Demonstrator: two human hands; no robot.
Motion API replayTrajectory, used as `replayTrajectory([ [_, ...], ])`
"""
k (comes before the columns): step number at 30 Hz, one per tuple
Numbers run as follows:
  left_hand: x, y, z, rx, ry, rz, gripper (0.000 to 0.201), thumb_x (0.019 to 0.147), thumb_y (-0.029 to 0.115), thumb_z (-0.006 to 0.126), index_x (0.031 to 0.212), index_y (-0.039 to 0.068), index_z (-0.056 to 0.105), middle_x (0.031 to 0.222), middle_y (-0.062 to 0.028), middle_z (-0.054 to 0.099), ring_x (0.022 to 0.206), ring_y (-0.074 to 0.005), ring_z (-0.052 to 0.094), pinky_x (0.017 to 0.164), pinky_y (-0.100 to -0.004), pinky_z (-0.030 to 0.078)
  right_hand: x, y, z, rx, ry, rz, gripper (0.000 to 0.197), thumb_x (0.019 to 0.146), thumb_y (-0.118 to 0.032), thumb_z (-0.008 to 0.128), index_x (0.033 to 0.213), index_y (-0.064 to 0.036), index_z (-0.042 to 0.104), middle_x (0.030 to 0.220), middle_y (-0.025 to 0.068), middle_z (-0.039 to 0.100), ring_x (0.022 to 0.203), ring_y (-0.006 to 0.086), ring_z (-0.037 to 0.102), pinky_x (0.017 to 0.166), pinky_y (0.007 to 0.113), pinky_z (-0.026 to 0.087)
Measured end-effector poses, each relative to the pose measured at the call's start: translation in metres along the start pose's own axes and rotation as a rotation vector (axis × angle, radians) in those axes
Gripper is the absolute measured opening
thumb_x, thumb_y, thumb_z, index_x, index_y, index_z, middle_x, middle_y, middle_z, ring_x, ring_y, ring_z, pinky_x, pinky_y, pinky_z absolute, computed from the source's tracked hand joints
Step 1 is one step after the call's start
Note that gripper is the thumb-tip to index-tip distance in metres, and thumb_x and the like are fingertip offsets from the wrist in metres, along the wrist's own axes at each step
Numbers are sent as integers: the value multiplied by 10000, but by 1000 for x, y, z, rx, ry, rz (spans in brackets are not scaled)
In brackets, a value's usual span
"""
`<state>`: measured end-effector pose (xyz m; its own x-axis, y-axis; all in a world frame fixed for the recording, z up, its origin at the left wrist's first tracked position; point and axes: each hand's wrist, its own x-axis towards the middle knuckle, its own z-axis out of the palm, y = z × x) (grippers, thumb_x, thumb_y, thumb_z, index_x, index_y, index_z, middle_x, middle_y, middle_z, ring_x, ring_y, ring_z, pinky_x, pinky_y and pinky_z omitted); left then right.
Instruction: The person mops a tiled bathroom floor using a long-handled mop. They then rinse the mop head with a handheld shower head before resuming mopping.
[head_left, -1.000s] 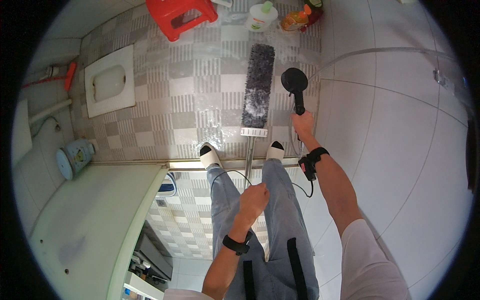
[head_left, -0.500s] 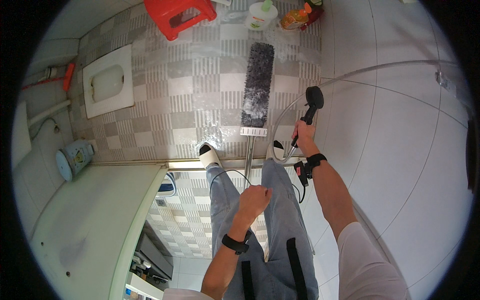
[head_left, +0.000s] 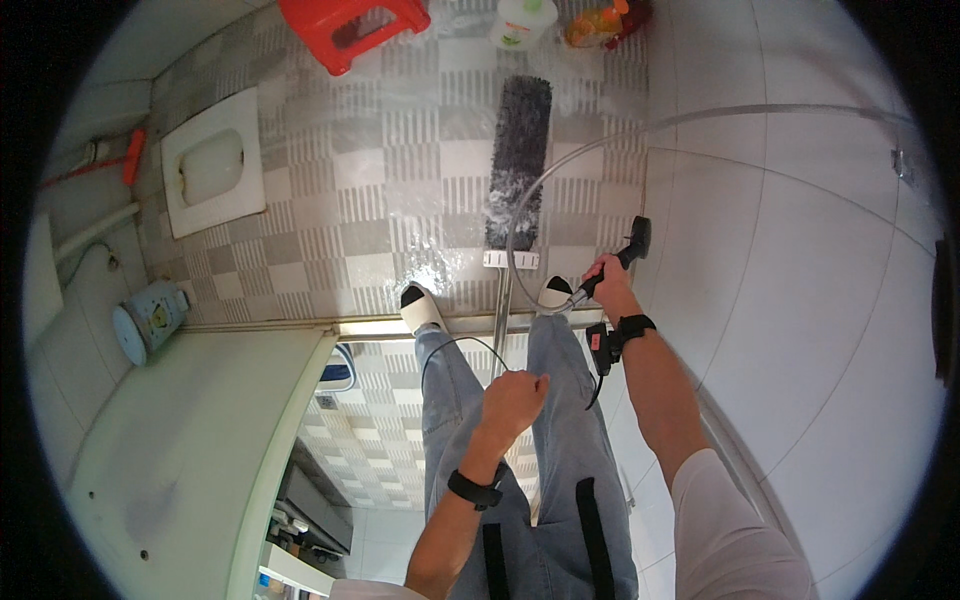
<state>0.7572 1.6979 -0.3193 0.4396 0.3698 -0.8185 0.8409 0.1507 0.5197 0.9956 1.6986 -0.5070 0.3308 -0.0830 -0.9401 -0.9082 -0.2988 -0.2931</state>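
Two bare hands are at work over a tiled floor (head_left: 370,205), seen from above. The left hand (head_left: 513,402), between the person's knees, is closed in a fist around the metal pole (head_left: 502,312) of a mop. The right hand (head_left: 612,286), farther forward and to the right, grips the handle of a black shower head (head_left: 640,238), which points up and to the right beside a white tiled wall (head_left: 790,300). Whether the head touches that wall cannot be told.

Each wrist wears a black strap, and a small black box (head_left: 600,347) sits at the right one. From the shower handle, a clear hose (head_left: 515,215) loops forward, passing over the mop, then runs off to the right.

Straight ahead of the left hand, the mop's shaggy dark grey pad (head_left: 522,125) lies flat on the floor, with whitish suds near its closer end. Two pale slippers with black toes flank the pole, just ahead of the left hand.

Beyond both hands stand a white bottle (head_left: 525,28) and an orange bottle (head_left: 592,28); left of these is a red stool (head_left: 328,38). Farther left of the hands are a white squat toilet (head_left: 245,125) and a light-blue canister (head_left: 152,318).
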Motion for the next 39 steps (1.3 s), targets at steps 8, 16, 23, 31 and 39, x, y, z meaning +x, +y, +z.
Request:
replayTrajectory([
  [8, 6, -1, -4, -9, -39, -35, 397, 870, 309, 496, 658, 8, 643, 666, -192, 610, 645, -362, 606, 606, -438, 497, 23, 23, -5, -22, 27, -110, 158, 740, 11, 484, 599, -24, 424, 501, 83, 422, 423, 235, 442, 460, 388, 433],
  [16, 12, -5, -7, 25, -2, -13, 407, 879, 314, 480, 665, 9, 645, 657, -194, 607, 638, -355, 605, 590, -436, 496, 31, 15, 12, 41, 71, -73, 162, 748, 25, 476, 606, -28, 418, 499, 85, 418, 410, 241, 438, 441, 382, 431],
  [23, 15, -3, -12, 19, -50, -63, 410, 881, 324, 476, 677, 13, 648, 679, -191, 613, 665, -358, 606, 620, -439, 496, 39, 6, 31, 214, -34, 21, 179, 817, -58, 471, 654, -61, 397, 525, 51, 375, 452, 195, 363, 489, 341, 393],
  [31, 18, 0, -14, 10, -15, -39, 408, 881, 330, 473, 692, 13, 647, 687, -189, 616, 676, -363, 609, 637, -437, 500, 33, 4, 33, -9, 7, 18, 160, 815, -32, 490, 669, -20, 427, 551, 73, 408, 471, 204, 402, 475, 366, 402],
  [39, 21, 6, -20, -11, -45, -53, 392, 872, 324, 484, 680, 21, 644, 669, -182, 612, 655, -364, 605, 613, -435, 498, 28, 4, 47, 263, -72, 41, 181, 799, -17, 499, 643, -49, 414, 524, 61, 395, 437, 186, 389, 446, 329, 382],
])
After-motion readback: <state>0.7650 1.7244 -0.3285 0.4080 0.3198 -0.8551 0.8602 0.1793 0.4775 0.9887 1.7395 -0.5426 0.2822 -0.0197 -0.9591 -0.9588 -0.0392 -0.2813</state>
